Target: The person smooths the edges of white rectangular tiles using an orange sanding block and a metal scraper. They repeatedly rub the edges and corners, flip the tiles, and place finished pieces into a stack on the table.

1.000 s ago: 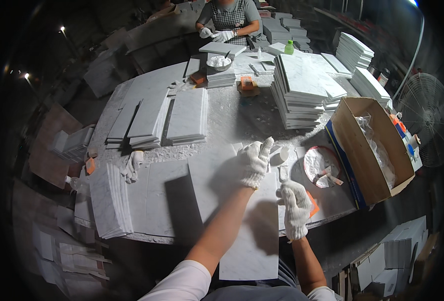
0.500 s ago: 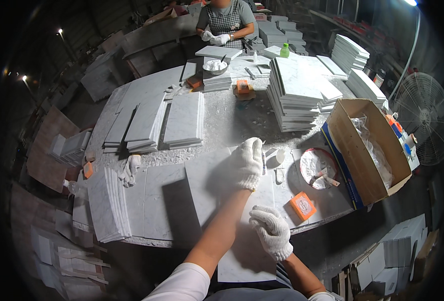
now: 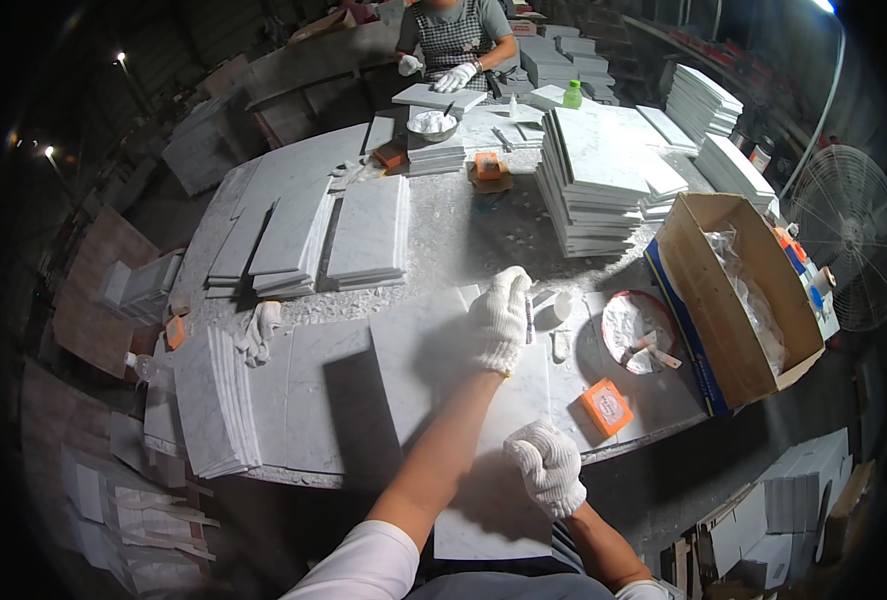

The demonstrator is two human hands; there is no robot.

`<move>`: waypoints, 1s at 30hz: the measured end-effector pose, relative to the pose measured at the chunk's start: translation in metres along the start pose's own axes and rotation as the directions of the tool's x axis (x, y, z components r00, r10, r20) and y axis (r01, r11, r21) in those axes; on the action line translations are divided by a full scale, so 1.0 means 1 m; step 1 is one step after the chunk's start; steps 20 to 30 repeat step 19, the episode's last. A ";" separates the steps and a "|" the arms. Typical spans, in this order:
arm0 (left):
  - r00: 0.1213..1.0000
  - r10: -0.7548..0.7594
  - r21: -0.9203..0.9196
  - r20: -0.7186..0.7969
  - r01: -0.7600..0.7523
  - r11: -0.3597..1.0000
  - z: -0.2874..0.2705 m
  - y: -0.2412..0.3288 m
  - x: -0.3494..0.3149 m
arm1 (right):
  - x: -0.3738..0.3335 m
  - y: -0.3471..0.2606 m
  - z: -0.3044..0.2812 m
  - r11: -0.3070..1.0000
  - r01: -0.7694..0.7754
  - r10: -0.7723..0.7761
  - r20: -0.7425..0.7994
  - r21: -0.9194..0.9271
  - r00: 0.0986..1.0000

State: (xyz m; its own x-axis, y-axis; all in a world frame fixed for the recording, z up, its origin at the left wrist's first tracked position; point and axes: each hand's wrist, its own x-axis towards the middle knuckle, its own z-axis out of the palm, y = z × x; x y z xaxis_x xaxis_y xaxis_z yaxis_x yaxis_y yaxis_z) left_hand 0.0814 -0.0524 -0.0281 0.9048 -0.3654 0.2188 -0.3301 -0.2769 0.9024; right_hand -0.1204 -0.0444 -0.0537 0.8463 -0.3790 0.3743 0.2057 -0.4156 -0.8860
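Note:
A white, grey-veined marble tile (image 3: 485, 520) lies before me and sticks out past the table's near edge. My left hand (image 3: 498, 320), in a white knit glove, is closed over its far part; whatever the fingers grip is hidden. Lower down, beside the tile's right side, my gloved right hand (image 3: 545, 468) is curled into a fist, and I cannot make out what is inside. Another wide tile (image 3: 413, 350) reaches out on the left under my forearm. Just right of my left hand are a small white cup (image 3: 561, 306) and a small pale lump (image 3: 560, 346).
A red-rimmed bowl of white paste (image 3: 628, 325) with a scraper, an orange box (image 3: 605, 407) and an open carton (image 3: 683, 240) stand right. Tile stacks (image 3: 588, 180) rise behind; more tiles (image 3: 368, 230) lie left. Across the table, a co-worker (image 3: 453, 40) touches a tile. A fan (image 3: 848, 240) stands far right.
My right hand has turned slightly and drawn its fingers in tighter, a little lower. My left hand has shifted slightly farther away. The co-worker's hands have parted, one now on a tile.

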 end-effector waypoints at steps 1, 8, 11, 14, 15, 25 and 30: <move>0.999 -0.047 0.080 0.022 0.045 0.996 -0.002 0.003 0.001 | 0.001 0.001 0.000 0.999 0.020 -0.020 -0.014 0.036 1.000; 0.983 -0.160 0.041 0.094 0.156 0.987 -0.006 0.011 0.002 | 0.002 -0.006 0.001 0.994 -0.107 0.107 -0.018 -0.037 0.994; 0.995 -0.091 0.149 0.033 0.085 0.985 -0.005 0.009 0.001 | 0.002 -0.007 0.005 0.994 -0.107 0.104 -0.087 -0.028 0.991; 0.996 -0.086 0.096 0.025 0.083 0.992 -0.001 0.006 0.002 | 0.002 -0.005 0.006 0.992 -0.123 0.124 -0.136 0.015 0.983; 0.995 -0.093 0.077 0.022 0.091 0.993 0.001 0.005 0.002 | 0.001 -0.005 0.008 0.987 -0.152 0.158 -0.155 0.045 0.975; 0.999 0.006 0.259 -0.042 0.005 0.966 0.008 -0.014 0.005 | -0.002 0.001 0.008 0.996 -0.087 0.084 -0.115 -0.022 0.990; 0.999 0.006 0.259 -0.042 0.005 0.966 0.008 -0.014 0.005 | -0.002 0.001 0.008 0.996 -0.087 0.084 -0.115 -0.022 0.990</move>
